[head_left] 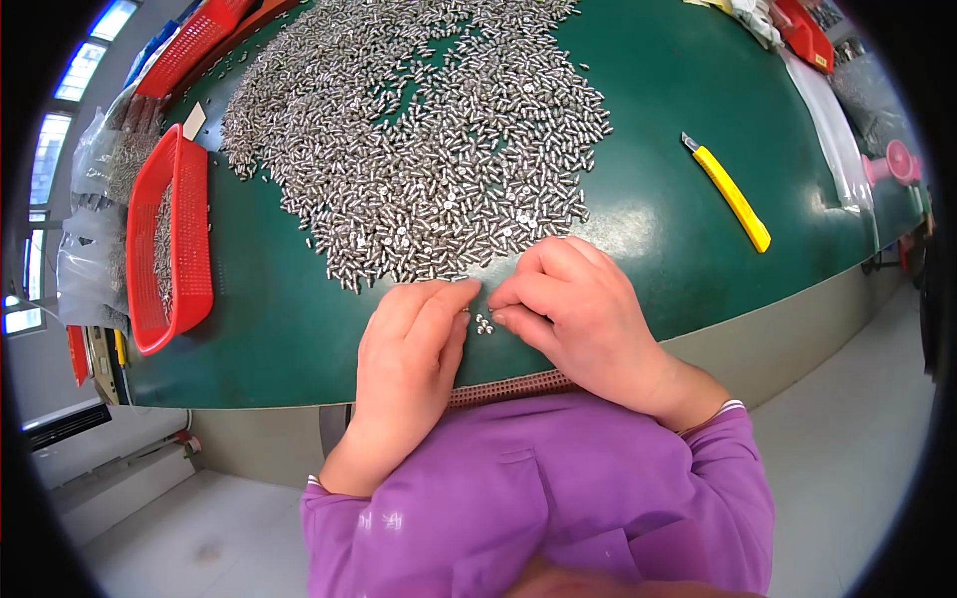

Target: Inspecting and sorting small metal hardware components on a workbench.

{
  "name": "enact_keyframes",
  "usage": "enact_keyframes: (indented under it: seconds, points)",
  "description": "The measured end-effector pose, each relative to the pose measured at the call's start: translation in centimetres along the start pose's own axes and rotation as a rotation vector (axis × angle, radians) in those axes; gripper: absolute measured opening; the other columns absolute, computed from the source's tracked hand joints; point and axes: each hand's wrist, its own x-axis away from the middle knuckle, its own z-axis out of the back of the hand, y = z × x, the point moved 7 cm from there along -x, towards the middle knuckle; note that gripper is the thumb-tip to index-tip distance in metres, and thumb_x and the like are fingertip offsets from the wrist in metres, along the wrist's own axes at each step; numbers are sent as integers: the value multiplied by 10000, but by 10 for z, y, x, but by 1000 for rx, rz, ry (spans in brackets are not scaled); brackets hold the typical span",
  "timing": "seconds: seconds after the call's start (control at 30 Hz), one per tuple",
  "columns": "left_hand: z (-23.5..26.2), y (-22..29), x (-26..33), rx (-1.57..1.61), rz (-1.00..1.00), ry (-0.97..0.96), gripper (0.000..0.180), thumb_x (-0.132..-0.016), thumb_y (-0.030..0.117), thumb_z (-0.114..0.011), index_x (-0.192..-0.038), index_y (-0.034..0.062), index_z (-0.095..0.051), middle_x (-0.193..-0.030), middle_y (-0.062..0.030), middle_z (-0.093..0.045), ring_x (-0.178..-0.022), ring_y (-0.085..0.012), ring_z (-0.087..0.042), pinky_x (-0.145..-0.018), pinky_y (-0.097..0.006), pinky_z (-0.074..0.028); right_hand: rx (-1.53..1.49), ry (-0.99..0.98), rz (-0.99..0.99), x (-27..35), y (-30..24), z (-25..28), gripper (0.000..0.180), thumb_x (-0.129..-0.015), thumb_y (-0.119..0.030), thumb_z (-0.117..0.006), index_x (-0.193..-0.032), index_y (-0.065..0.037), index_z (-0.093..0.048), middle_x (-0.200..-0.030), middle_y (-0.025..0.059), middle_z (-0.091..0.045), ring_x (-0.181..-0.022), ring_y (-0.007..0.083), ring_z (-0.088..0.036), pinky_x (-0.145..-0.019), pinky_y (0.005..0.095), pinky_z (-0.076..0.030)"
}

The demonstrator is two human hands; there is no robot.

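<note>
A broad pile of small silver metal pins (399,149) spreads over the green table, its near edge just beyond my fingertips. My left hand (407,344) rests at the table's near side with its fingers bent and drawn together. Opposite it, my right hand (578,304) has thumb and forefinger brought to a pinch. Whatever either hand holds is too small or too covered to make out. Between the fingertips of both hands lies a little cluster of metal pins (484,325), apart from the main pile.
On the left stands a red perforated basket (179,234) with metal parts inside, beside clear plastic bags (92,234) of parts. A yellow box cutter (731,197), blade showing, lies to the right. Farther right are a white sheet (822,125), a red bin (803,35) and a pink object (897,162).
</note>
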Motion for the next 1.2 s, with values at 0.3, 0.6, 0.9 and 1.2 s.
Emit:
enact_keyframes:
  seconds: [0.3,0.6,0.9,1.2]
  points:
    - [-4,-7,1,98,68,-41,576,-807,-88,-680,-1353,48,-560,-923,-53,-666,-842,-254,-633,-767,-387,-504,-54,-9,12,5,1,5,112,-783,-83,-743,-857,-103,-662,-864,42,-548,-836,259,-556,-733,386,-459]
    - [-5,-8,6,193,85,-88,615,-812,-99,-677,-1386,60,-527,-968,-63,-684,-847,-251,-641,-785,-378,-511,-5,-39,49,3,-1,7,174,-760,-53,-779,-915,-115,-733,-860,25,-579,-820,237,-580,-720,361,-484]
    - [-5,-15,-2,65,158,16,260,-845,-7,-698,-1099,25,-652,-1020,-124,-605,-918,-314,-606,-779,-394,-500,109,124,12,-4,0,7,216,-808,-27,-724,-1014,-79,-688,-871,78,-569,-829,286,-591,-724,391,-506]
    - [-6,-17,-3,27,190,54,147,-825,7,-731,-944,39,-651,-913,-93,-581,-857,-295,-593,-726,-399,-484,29,47,50,-4,1,5,186,-770,-25,-736,-925,-103,-668,-871,55,-564,-830,269,-590,-700,379,-505]
